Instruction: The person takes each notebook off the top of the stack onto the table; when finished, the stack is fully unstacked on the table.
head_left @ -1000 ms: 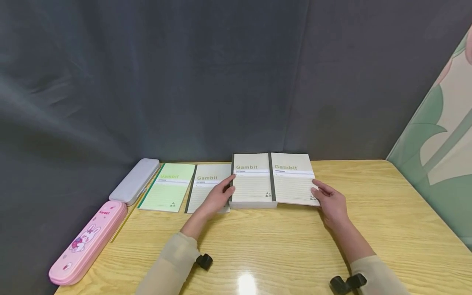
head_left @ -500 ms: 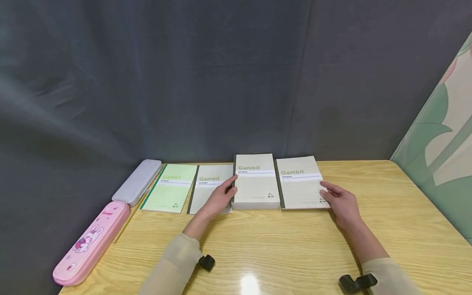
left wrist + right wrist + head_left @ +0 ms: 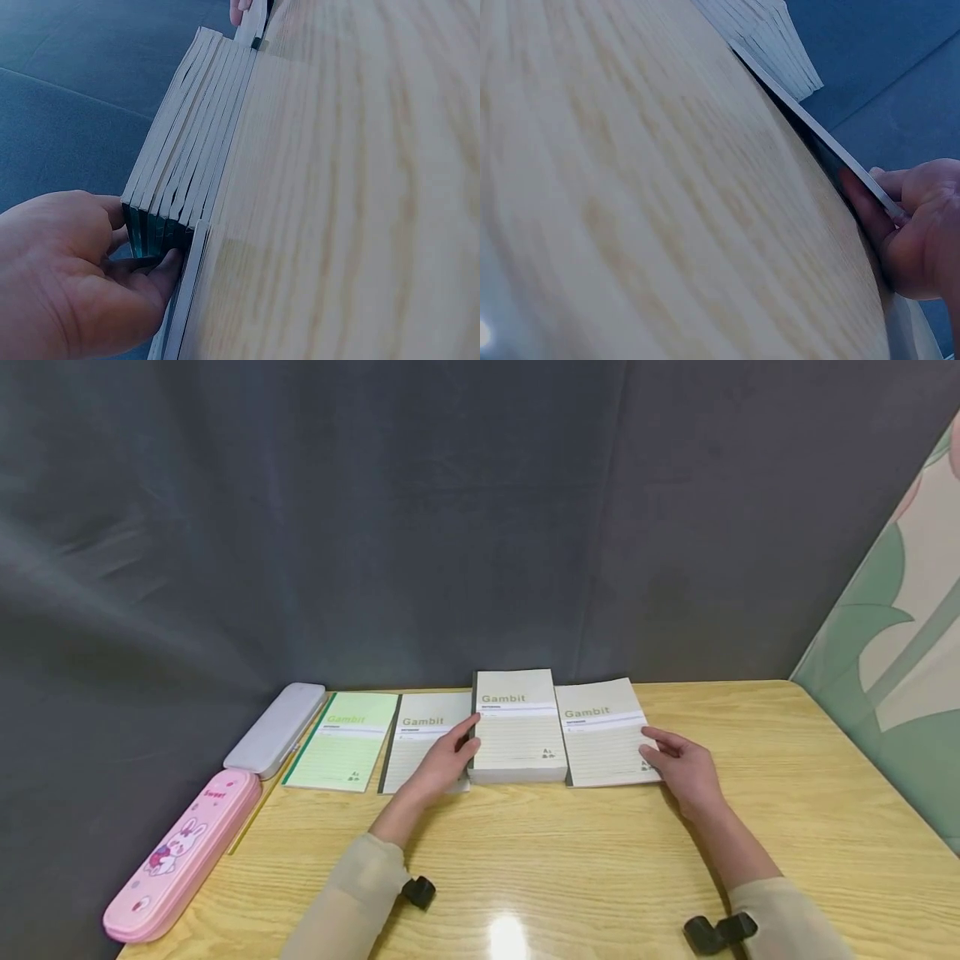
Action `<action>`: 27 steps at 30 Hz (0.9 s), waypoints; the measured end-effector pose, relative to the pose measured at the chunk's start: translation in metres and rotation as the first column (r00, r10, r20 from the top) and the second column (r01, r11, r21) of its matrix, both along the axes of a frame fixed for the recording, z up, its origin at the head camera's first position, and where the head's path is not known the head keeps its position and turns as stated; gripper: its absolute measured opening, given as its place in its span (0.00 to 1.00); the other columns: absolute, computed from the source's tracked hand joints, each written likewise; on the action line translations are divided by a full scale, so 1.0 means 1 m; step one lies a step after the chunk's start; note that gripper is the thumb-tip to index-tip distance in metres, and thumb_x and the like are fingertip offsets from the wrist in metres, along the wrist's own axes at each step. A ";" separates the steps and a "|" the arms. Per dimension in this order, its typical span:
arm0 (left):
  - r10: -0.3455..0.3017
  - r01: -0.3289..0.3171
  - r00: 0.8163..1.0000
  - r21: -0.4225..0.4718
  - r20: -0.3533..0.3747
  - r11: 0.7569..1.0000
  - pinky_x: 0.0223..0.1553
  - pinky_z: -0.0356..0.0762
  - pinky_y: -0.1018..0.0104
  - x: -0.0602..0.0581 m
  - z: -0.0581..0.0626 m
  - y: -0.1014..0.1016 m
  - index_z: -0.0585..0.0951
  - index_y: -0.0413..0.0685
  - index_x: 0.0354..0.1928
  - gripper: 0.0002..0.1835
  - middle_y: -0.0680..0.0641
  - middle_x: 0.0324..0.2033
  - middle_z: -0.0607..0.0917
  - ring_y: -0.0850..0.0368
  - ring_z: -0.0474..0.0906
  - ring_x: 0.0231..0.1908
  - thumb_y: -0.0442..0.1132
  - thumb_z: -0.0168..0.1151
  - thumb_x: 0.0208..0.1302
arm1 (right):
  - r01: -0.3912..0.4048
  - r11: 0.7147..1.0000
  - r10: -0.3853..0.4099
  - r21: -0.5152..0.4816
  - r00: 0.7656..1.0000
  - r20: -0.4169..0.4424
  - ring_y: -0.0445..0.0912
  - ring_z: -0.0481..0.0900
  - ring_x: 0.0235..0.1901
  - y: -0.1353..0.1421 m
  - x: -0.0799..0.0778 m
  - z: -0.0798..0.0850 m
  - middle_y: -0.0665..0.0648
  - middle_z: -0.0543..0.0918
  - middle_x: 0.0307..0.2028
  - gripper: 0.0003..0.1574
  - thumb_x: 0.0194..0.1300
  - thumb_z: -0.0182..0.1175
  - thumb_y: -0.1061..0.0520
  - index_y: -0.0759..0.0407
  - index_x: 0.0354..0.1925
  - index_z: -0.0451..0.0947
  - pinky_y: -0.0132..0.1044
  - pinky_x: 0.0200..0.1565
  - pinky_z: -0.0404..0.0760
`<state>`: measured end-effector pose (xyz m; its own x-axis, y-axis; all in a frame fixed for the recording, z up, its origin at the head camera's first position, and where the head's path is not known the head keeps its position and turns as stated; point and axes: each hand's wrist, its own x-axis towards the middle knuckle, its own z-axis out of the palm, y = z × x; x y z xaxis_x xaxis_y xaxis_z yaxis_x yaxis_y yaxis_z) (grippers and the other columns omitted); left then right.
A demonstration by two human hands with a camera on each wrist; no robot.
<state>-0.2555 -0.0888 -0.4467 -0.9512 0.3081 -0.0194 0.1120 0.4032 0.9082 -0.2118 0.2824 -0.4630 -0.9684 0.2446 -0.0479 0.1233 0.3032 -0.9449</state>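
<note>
In the head view, a thick stack of Gambit notebooks [image 3: 517, 727] with cream covers stands near the table's far edge. My left hand [image 3: 442, 760] rests against its left, spine side. In the left wrist view, the fingertips and thumb [image 3: 154, 289] touch the dark spines [image 3: 150, 232]. To the right of the stack lies a single cream Gambit notebook [image 3: 603, 735], its spine edge close against the stack. My right hand [image 3: 682, 768] pinches that notebook's right edge. In the right wrist view, fingers are beneath the notebook [image 3: 810, 124], which tilts slightly off the table.
Left of the stack lie another cream notebook [image 3: 420, 735], partly under my left hand, and a green notebook [image 3: 341, 743]. Beyond these are a pencil [image 3: 251, 818], a grey-white case [image 3: 277, 727] and a pink rabbit-print pencil case [image 3: 183, 856]. A dark curtain [image 3: 480, 527] hangs behind the table.
The right hand has moved the single notebook from overlapping the stack's right side out to the right and down, then slightly back against the stack. My left hand stays put.
</note>
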 end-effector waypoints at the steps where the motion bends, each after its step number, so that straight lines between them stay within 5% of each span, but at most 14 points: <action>1: 0.000 0.000 1.000 -0.001 -0.002 1.000 0.73 0.55 0.50 0.000 0.000 0.000 0.61 0.55 0.79 0.29 0.41 0.76 0.60 0.45 0.54 0.75 0.45 0.49 0.81 | -0.001 1.000 0.001 0.013 1.000 -0.002 0.45 0.70 0.56 0.000 0.000 0.000 0.67 0.71 0.67 0.30 0.75 0.60 0.54 0.66 0.69 0.72 0.16 0.44 0.73; 5: 0.004 -0.004 1.000 0.002 0.005 1.000 0.73 0.55 0.50 -0.001 0.001 0.001 0.61 0.55 0.79 0.28 0.42 0.76 0.60 0.45 0.54 0.75 0.45 0.49 0.81 | 0.005 0.995 -0.004 0.099 1.000 -0.014 0.50 0.70 0.60 -0.002 0.000 0.002 0.66 0.72 0.68 0.29 0.75 0.60 0.52 0.64 0.68 0.74 0.22 0.48 0.74; 13: 0.008 -0.008 1.000 0.018 0.011 1.000 0.72 0.57 0.50 0.000 -0.002 0.000 0.61 0.55 0.79 0.29 0.41 0.76 0.60 0.44 0.54 0.75 0.44 0.50 0.80 | 0.000 0.938 0.038 0.348 0.994 -0.104 0.63 0.75 0.60 -0.004 0.002 0.005 0.72 0.77 0.60 0.24 0.74 0.60 0.56 0.67 0.62 0.78 0.57 0.59 0.73; 19: 0.004 -0.004 1.000 0.028 0.006 1.000 0.73 0.56 0.50 -0.001 -0.004 0.000 0.61 0.55 0.79 0.28 0.41 0.76 0.60 0.44 0.55 0.75 0.44 0.50 0.81 | 0.010 0.884 0.072 0.468 0.985 -0.157 0.65 0.77 0.52 -0.011 0.004 0.005 0.75 0.78 0.55 0.19 0.71 0.60 0.62 0.71 0.55 0.81 0.60 0.55 0.74; 27: 0.003 -0.003 1.000 0.034 0.007 0.999 0.73 0.55 0.50 -0.002 -0.005 -0.001 0.62 0.56 0.78 0.28 0.41 0.76 0.59 0.44 0.55 0.75 0.45 0.50 0.80 | 0.071 0.870 0.066 0.487 0.964 -0.258 0.67 0.77 0.49 -0.014 0.004 0.004 0.76 0.77 0.53 0.11 0.66 0.62 0.66 0.72 0.44 0.85 0.62 0.52 0.75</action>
